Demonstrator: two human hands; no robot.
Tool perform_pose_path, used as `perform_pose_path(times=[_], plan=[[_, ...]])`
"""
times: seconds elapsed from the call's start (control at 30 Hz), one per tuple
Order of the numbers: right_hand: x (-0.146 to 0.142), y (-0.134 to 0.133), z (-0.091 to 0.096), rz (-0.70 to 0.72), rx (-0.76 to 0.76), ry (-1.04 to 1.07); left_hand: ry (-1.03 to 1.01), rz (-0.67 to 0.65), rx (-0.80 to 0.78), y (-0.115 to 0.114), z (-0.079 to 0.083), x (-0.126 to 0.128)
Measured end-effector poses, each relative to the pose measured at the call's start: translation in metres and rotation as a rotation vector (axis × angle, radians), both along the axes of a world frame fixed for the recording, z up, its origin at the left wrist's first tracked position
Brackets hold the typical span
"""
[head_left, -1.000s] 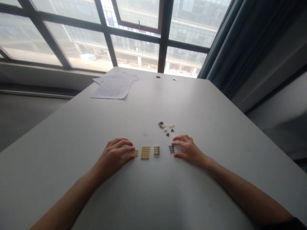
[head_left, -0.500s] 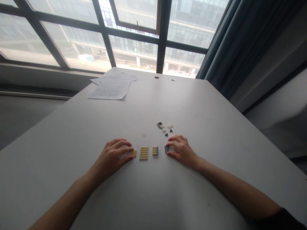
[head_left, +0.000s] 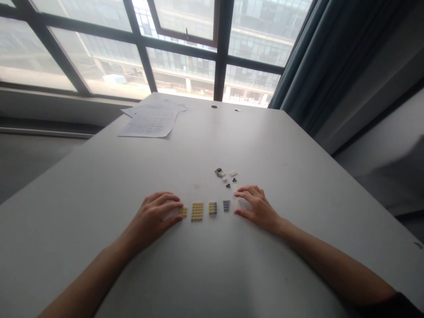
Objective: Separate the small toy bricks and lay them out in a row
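Note:
A small tan building-brick plate lies between the thumb and fingertips of my left hand, which are closed on its edges; part of it is hidden. To its right in a row lie a larger tan plate, a tan and blue-grey piece and a grey wedge-shaped plate. My right hand is open just right of the grey plate, thumb and fingers apart with nothing between them.
Behind the row lie a black and white brick assembly, a white plate and small black pieces. Printed papers lie at the far left of the white table. Windows and a dark curtain stand beyond.
My right hand has let go of the grey plate and moved a little to the right, leaving that plate in full view. The left hand keeps its pose. The view shifts slightly.

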State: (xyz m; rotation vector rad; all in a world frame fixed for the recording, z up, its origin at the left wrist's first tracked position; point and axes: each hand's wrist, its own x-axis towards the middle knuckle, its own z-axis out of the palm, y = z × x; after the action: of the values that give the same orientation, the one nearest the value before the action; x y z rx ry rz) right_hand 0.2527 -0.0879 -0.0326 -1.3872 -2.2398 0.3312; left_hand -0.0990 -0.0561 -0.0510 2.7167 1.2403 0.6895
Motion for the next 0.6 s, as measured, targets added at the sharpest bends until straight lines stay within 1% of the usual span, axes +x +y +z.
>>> perform_pose_path(times=[0.1, 0.17, 0.33, 0.43, 0.6], plan=[[0.012, -0.004, -0.001, -0.027, -0.032, -0.023, -0.005, 0.001, 0.005, 0.0, 0.0, 0.0], [0.013, -0.005, -0.002, -0.027, -0.041, -0.027, -0.004, 0.001, 0.008, 0.0, 0.001, 0.001], [0.003, -0.005, -0.003, -0.036, -0.005, -0.027, 0.012, 0.015, 0.004, -0.001, 0.001, 0.002], [0.0, -0.002, -0.002, -0.043, -0.009, -0.027, 0.021, 0.022, 0.008, -0.001, 0.002, 0.003], [0.0, 0.001, -0.001, 0.013, -0.047, -0.045, 0.03, 0.015, 0.017, -0.002, 0.004, 0.008]])
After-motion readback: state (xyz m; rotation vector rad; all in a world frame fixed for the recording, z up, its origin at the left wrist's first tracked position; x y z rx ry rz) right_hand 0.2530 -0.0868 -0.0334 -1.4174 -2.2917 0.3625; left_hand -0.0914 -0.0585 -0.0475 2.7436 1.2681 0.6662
